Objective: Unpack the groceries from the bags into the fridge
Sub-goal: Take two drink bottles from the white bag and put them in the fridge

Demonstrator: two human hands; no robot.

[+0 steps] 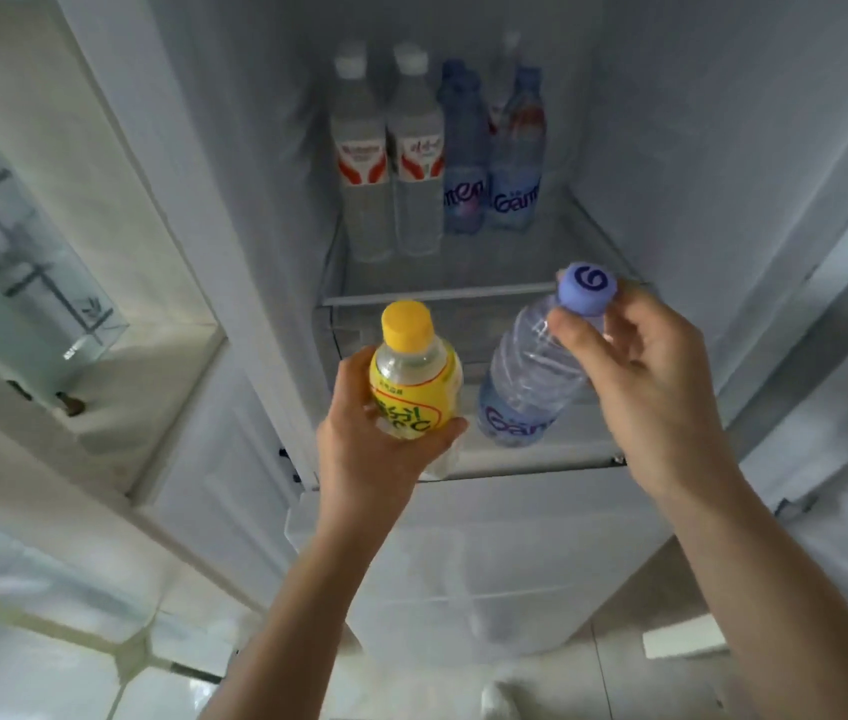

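Observation:
My left hand (375,449) grips a small bottle with a yellow cap and yellow label (414,374) from below, in front of the open fridge. My right hand (635,366) pinches the neck of a clear water bottle with a blue cap (531,376), which is tilted to the right above the lower shelf's front edge (541,454). At the back of the glass shelf (463,283) stand two clear bottles with red-and-white labels (390,163) and blue-labelled water bottles (489,163), upright in a row.
The fridge's white side walls (697,148) flank the shelf. A white drawer front (489,563) lies below the hands. To the left is a white wall niche holding a glass object (32,283). Tiled floor (47,667) shows at the bottom.

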